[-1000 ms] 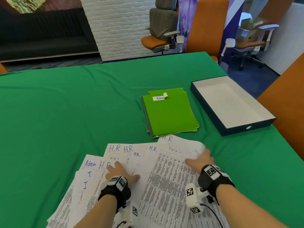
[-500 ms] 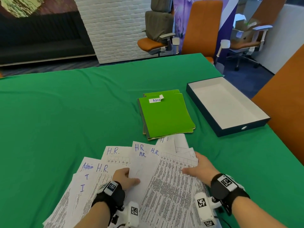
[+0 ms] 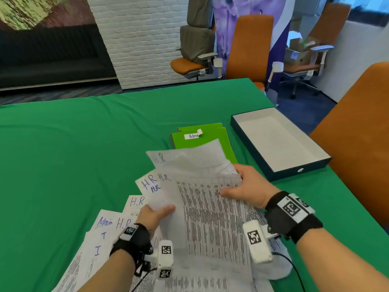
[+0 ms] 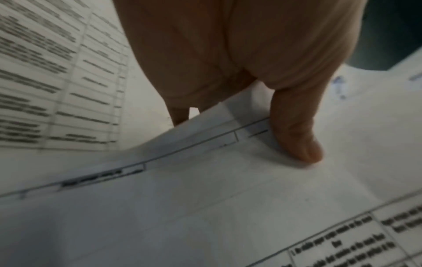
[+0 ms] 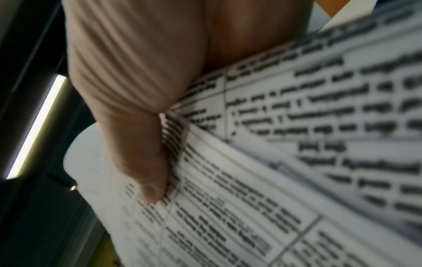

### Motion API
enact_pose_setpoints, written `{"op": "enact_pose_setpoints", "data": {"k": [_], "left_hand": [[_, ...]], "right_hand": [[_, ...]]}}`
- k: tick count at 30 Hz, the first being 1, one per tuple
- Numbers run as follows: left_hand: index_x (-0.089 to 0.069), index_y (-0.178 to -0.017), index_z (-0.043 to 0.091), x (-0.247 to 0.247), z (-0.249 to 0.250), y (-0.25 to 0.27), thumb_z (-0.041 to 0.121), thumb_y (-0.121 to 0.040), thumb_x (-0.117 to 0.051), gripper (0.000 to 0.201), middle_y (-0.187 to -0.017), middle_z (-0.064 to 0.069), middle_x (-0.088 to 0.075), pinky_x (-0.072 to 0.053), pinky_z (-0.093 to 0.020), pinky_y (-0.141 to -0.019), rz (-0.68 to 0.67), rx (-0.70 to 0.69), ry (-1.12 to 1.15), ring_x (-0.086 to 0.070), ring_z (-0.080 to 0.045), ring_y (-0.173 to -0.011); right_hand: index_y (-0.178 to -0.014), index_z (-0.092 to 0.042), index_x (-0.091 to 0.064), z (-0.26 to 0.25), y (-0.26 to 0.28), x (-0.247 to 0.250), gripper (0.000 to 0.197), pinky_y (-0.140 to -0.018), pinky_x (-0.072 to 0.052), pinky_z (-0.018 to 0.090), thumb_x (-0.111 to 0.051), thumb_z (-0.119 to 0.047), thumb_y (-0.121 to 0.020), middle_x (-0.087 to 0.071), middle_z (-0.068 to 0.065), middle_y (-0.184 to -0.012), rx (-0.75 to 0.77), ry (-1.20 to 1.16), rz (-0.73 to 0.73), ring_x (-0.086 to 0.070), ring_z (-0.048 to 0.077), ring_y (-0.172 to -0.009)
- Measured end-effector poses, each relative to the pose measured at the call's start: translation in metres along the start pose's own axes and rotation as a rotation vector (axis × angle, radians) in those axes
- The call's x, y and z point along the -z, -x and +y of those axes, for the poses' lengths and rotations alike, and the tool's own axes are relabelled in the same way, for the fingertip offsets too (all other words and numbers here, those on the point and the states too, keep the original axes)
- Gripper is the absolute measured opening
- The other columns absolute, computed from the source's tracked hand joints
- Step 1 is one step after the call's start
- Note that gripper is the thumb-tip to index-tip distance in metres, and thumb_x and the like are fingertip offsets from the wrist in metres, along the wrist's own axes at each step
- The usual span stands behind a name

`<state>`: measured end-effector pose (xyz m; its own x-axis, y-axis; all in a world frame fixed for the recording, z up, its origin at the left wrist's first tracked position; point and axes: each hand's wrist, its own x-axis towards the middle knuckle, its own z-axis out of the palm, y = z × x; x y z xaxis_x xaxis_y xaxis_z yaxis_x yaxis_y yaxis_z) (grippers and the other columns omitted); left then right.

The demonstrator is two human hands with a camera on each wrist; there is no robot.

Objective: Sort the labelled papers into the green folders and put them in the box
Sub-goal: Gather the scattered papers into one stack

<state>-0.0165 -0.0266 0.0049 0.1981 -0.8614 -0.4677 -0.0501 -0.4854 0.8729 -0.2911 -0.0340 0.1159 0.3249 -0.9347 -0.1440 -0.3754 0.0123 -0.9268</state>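
Sorting step, early stage: both hands were gathering the sheets marked "H.R." off the spread. The right hand (image 3: 246, 186) gripped the right edge of the H.R. bundle (image 3: 202, 199), thumb on top and fingers underneath, sheets fanning in the right wrist view. The left hand (image 3: 153, 216) pinched the bundle's lower left edge, thumb (image 4: 297, 140) pressed on the top sheet. The bundle was lifted and tilted above the table (image 3: 73, 154); how many sheets it held could not be told, probably several. Loose papers (image 3: 105, 226), including one marked "Admin" and some more H.R., lay flat at lower left. The green folders (image 3: 202, 138) sat stacked beyond the bundle, the top one tagged "Admin". The box (image 3: 280, 175) stood to their right, nothing in it. Judged next: collect the remaining H.R. sheets, square the edges, find the H.R. folder under the Admin one.
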Motion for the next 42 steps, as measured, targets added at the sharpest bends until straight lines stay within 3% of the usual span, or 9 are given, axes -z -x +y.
{"op": "enact_pose_setpoints", "data": {"k": [6,9,16,20,26,30,32,36,42], "left_hand": [[-0.063,-0.107,0.008,0.006,0.059,0.007,0.005,-0.070,-0.076,0.040,-0.107,-0.013,-0.069,-0.050,-0.047,-0.093,-0.092,-0.229,0.064,-0.066,-0.028,-0.097],[-0.065,-0.105,0.013,0.006,0.077,0.013,0.010,-0.065,-0.080,0.044,-0.105,-0.008,-0.070,-0.053,-0.043,-0.089,-0.121,-0.311,-0.026,-0.068,-0.022,-0.095],[-0.054,-0.115,0.016,-0.024,0.106,0.025,0.008,-0.065,-0.082,0.058,-0.110,-0.003,-0.067,-0.053,-0.048,-0.088,0.036,-0.487,0.037,-0.065,-0.022,-0.100],[-0.055,-0.113,0.020,-0.029,0.115,0.033,0.009,-0.064,-0.083,0.057,-0.107,-0.001,-0.068,-0.055,-0.042,-0.083,0.085,-0.552,0.127,-0.066,-0.020,-0.097],[-0.068,-0.084,0.023,-0.044,0.112,0.056,0.008,-0.065,-0.082,0.028,-0.092,-0.002,-0.073,-0.057,-0.036,-0.078,0.036,-0.509,0.094,-0.070,-0.016,-0.083],[-0.068,-0.082,0.023,-0.044,0.103,0.070,0.009,-0.066,-0.082,0.026,-0.087,0.001,-0.072,-0.056,-0.035,-0.077,0.056,-0.454,0.131,-0.070,-0.016,-0.082],[-0.066,-0.083,0.023,-0.044,0.097,0.076,0.008,-0.067,-0.081,0.026,-0.088,0.000,-0.071,-0.056,-0.034,-0.076,0.032,-0.452,0.058,-0.068,-0.018,-0.084],[-0.066,-0.084,0.022,-0.041,0.094,0.083,0.007,-0.071,-0.078,0.023,-0.087,-0.001,-0.070,-0.052,-0.027,-0.071,0.024,-0.483,-0.040,-0.066,-0.018,-0.084],[-0.065,-0.082,0.023,-0.021,0.077,0.087,0.011,-0.069,-0.080,0.024,-0.089,-0.004,-0.071,-0.055,-0.037,-0.077,0.090,-0.384,0.134,-0.068,-0.022,-0.081]], "right_hand": [[-0.120,-0.017,-0.059,0.004,0.000,0.025,0.062,-0.096,-0.049,0.035,-0.085,-0.018,-0.063,-0.070,0.002,-0.113,0.015,-0.248,-0.007,-0.066,0.017,-0.106],[-0.118,-0.019,-0.060,0.002,-0.004,0.030,0.062,-0.096,-0.049,0.037,-0.086,-0.015,-0.063,-0.071,0.000,-0.109,0.037,-0.229,0.138,-0.067,0.014,-0.102],[-0.120,-0.026,-0.051,-0.028,-0.013,0.018,0.056,-0.077,-0.048,0.008,-0.077,-0.008,-0.074,-0.062,-0.017,-0.106,0.215,-0.098,0.486,-0.058,-0.008,-0.098],[-0.123,-0.023,-0.050,-0.028,-0.007,0.022,0.061,-0.079,-0.051,0.010,-0.080,-0.009,-0.071,-0.062,-0.014,-0.109,0.290,-0.223,0.627,-0.060,-0.005,-0.099],[-0.119,-0.029,-0.045,-0.018,0.002,0.013,0.068,-0.078,-0.054,0.017,-0.085,-0.015,-0.065,-0.062,-0.012,-0.107,0.237,-0.229,0.649,-0.062,-0.002,-0.095],[-0.128,-0.023,-0.043,-0.003,0.008,0.014,0.078,-0.079,-0.054,0.025,-0.085,-0.021,-0.063,-0.063,-0.007,-0.108,0.123,-0.379,0.702,-0.062,0.003,-0.095],[-0.122,-0.023,-0.049,0.004,0.012,0.010,0.066,-0.084,-0.053,0.032,-0.084,-0.021,-0.066,-0.064,-0.007,-0.107,0.057,-0.359,0.670,-0.061,0.005,-0.096],[-0.108,-0.025,-0.057,-0.002,0.020,0.001,0.046,-0.076,-0.049,0.024,-0.081,-0.016,-0.069,-0.067,-0.010,-0.098,0.079,-0.303,0.610,-0.064,0.005,-0.091],[-0.111,-0.017,-0.059,0.011,0.042,-0.017,0.047,-0.072,-0.050,0.023,-0.081,-0.021,-0.069,-0.068,-0.006,-0.101,0.013,-0.344,0.658,-0.065,0.010,-0.094]]}}
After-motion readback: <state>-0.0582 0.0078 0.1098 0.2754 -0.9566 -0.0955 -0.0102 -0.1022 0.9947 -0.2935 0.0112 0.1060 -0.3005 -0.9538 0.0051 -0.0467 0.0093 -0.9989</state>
